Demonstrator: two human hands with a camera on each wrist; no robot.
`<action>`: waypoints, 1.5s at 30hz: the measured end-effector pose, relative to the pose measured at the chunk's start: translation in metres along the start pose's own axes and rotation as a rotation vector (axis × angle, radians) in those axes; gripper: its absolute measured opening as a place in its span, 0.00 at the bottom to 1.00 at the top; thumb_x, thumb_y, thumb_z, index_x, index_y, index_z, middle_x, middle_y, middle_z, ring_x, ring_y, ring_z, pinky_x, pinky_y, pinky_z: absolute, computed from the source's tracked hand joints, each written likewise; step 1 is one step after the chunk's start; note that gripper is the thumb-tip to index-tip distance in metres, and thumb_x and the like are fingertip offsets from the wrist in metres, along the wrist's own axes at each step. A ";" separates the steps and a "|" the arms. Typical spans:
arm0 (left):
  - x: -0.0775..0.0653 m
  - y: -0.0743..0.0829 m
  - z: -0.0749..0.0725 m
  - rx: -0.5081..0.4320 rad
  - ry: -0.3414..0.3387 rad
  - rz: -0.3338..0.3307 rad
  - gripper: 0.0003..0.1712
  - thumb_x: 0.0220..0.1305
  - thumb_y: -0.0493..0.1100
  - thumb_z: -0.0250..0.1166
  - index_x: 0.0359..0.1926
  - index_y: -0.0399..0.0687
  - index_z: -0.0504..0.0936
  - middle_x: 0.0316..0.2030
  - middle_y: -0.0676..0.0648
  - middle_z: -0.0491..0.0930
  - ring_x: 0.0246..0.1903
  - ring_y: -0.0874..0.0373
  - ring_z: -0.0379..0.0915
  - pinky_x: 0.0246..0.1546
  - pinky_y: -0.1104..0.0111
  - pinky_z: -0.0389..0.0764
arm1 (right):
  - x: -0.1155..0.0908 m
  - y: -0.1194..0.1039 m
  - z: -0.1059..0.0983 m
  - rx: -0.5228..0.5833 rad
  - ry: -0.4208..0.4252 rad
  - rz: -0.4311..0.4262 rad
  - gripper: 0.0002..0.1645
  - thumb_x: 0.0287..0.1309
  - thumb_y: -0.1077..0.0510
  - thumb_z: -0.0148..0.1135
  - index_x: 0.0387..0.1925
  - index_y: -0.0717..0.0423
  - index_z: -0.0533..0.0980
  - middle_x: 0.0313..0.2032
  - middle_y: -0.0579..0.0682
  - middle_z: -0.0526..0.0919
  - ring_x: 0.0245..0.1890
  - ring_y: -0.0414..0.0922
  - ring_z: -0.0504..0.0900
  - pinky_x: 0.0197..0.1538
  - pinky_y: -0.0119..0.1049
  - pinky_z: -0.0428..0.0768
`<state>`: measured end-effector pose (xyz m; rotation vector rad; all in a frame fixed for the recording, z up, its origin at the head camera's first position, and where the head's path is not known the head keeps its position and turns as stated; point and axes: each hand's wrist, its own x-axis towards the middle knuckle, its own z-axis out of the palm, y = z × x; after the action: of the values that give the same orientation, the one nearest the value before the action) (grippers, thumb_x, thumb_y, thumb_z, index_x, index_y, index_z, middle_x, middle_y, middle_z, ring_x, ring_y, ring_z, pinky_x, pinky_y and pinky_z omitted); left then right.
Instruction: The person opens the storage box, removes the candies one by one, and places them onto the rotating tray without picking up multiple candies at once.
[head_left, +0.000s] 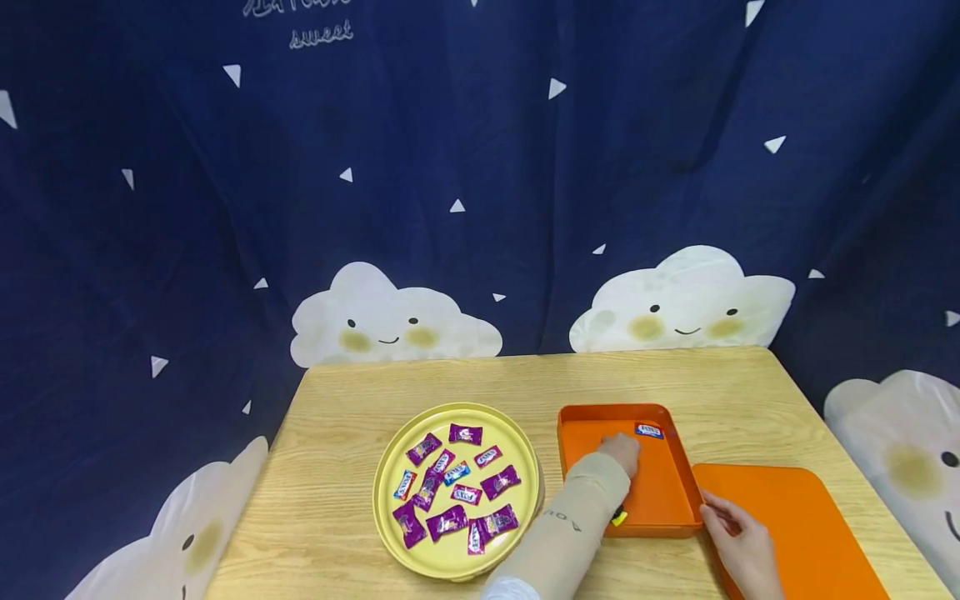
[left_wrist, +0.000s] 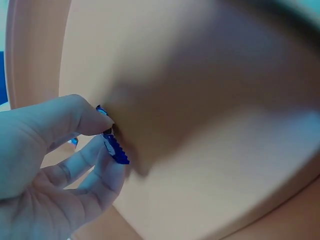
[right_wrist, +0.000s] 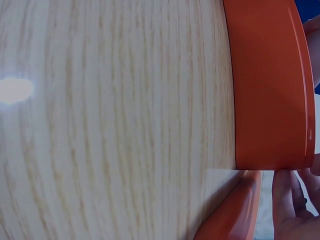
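Note:
My left hand [head_left: 621,450] is inside an orange tray [head_left: 675,487]. Between thumb and fingers it pinches a small candy in a blue wrapper [left_wrist: 116,150], visible in the left wrist view. In the head view this candy is hidden behind the hand. Another blue-wrapped candy [head_left: 649,430] lies in the tray's far right corner. My right hand [head_left: 738,542] has its fingertips against the tray's right wall, near the front corner. In the right wrist view, its fingers [right_wrist: 285,200] reach up straight against the tray's outer side.
Left of the tray stands a round yellow plate [head_left: 390,525] with several purple, blue, red and pink candies. A flat orange lid [head_left: 810,533] lies at the right, beneath the right hand. All of it rests on a wooden table [head_left: 322,467] before a dark blue curtain [head_left: 420,125].

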<state>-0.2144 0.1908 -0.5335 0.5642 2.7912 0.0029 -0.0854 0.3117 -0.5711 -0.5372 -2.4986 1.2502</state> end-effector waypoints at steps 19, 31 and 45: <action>-0.004 -0.020 -0.047 0.031 0.040 0.250 0.05 0.57 0.37 0.63 0.30 0.53 0.79 0.27 0.58 0.77 0.28 0.66 0.67 0.36 0.76 0.66 | 0.001 -0.002 -0.001 -0.062 -0.059 0.096 0.22 0.59 0.54 0.57 0.50 0.64 0.75 0.38 0.59 0.82 0.26 0.18 0.68 0.28 0.20 0.73; -0.024 -0.042 -0.081 -0.030 0.117 0.359 0.09 0.55 0.36 0.65 0.35 0.54 0.77 0.30 0.56 0.68 0.32 0.64 0.61 0.31 0.79 0.61 | 0.001 -0.001 -0.003 -0.047 -0.035 0.028 0.21 0.58 0.55 0.58 0.48 0.66 0.76 0.31 0.49 0.84 0.26 0.18 0.68 0.27 0.18 0.72; -0.054 -0.109 -0.090 -0.055 0.290 0.509 0.15 0.52 0.36 0.67 0.43 0.49 0.80 0.39 0.51 0.73 0.38 0.59 0.68 0.42 0.78 0.69 | 0.002 0.002 0.000 -0.034 -0.006 0.018 0.19 0.57 0.56 0.60 0.47 0.65 0.77 0.29 0.41 0.83 0.26 0.16 0.69 0.28 0.16 0.70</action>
<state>-0.2336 0.0750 -0.4388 1.3353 2.8148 0.2880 -0.0867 0.3134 -0.5726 -0.5655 -2.5296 1.2198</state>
